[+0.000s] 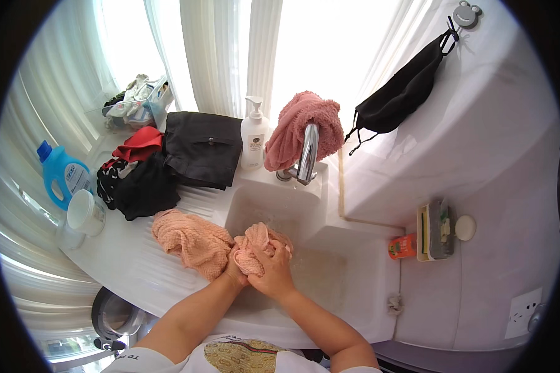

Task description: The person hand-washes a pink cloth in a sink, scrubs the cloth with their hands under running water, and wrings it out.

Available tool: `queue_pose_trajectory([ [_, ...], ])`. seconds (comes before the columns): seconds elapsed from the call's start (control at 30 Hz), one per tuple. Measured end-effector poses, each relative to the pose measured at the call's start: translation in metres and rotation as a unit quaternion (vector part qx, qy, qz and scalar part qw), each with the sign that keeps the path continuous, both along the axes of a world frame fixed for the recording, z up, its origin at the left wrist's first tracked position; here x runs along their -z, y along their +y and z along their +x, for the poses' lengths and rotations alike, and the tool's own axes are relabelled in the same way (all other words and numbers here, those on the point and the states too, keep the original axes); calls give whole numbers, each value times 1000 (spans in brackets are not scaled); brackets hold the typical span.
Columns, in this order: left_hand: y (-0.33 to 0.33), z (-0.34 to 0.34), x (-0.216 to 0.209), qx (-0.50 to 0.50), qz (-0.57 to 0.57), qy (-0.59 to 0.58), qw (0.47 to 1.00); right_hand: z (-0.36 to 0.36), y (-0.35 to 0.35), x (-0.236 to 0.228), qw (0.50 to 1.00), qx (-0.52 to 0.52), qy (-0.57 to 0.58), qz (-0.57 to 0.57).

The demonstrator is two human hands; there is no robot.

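A peach waffle-textured towel [193, 244] lies partly on the ribbed washboard side of the white sink [370, 248]. Its other end is bunched up over the basin between my hands, though I cannot tell whether this is all one piece. My left hand [236, 268] grips the bunch from below and the left, its fingers mostly hidden by the cloth. From the right, my right hand [275, 271] wraps its fingers over the same bunch. Cloudy water [317, 280] shows in the basin under them. Beyond stands the chrome faucet [309, 152], with a pink fluffy cloth [292, 127] draped over it.
Dark folded clothing [202, 149], a black garment [146, 193] and a red cloth [140, 144] lie at the back left. Nearby are a white pump bottle [253, 133], a blue detergent bottle [65, 174] and a white tub [86, 212]. A black face mask [398, 93] hangs on the right wall.
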State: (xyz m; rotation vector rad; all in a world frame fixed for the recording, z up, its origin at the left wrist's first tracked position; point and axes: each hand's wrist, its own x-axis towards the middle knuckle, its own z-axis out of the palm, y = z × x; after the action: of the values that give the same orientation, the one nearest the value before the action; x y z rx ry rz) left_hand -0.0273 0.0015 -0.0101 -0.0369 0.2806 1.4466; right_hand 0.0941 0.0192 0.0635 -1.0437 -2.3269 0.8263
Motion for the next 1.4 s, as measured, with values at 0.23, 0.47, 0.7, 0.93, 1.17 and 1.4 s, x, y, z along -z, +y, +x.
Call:
queue_pose_trajectory([
  [0.23,-9,-1,-38,59,-62,14,996,-4,-15,24,985,17,119,126],
  [0.47,-14,8,-13,21,-195,73,978,-7,-7,53,977,113,166,73],
  [0.7,-13,11,18,98,-265,423,861,10,11,56,988,125,83,-30],
  [0.93,7,-6,-72,268,-50,860,432,129,77,42,945,87,-218,-228],
  [1.17,-26,19,14,351,42,934,48,72,46,55,870,-221,-418,140],
  [1.4,-12,-3,-10,482,71,869,89,50,69,82,877,-82,-415,-226],
])
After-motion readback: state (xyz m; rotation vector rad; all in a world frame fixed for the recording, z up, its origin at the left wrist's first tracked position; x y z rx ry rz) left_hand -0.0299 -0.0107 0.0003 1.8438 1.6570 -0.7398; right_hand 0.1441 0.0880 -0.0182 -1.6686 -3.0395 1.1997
